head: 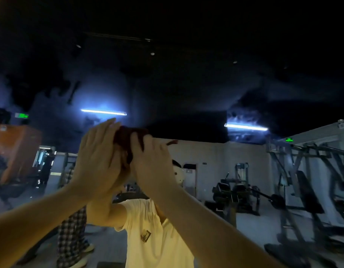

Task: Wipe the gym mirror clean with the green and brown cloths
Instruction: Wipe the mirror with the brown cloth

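**Fig.** Wiping stroke, high on the gym mirror (196, 89). The right hand (151, 159) appears to close its fingers over the bunched brown cloth (126, 138); the left hand (97, 155), fingers straight and together, lies flat against the cloth's left side and grasps nothing. Good practice, as a judgement: spread the wad flatter beneath both palms; keep pressure even; overlap passes towards the hazy smears (242, 117) right of the grip (the green cloth is not in view).
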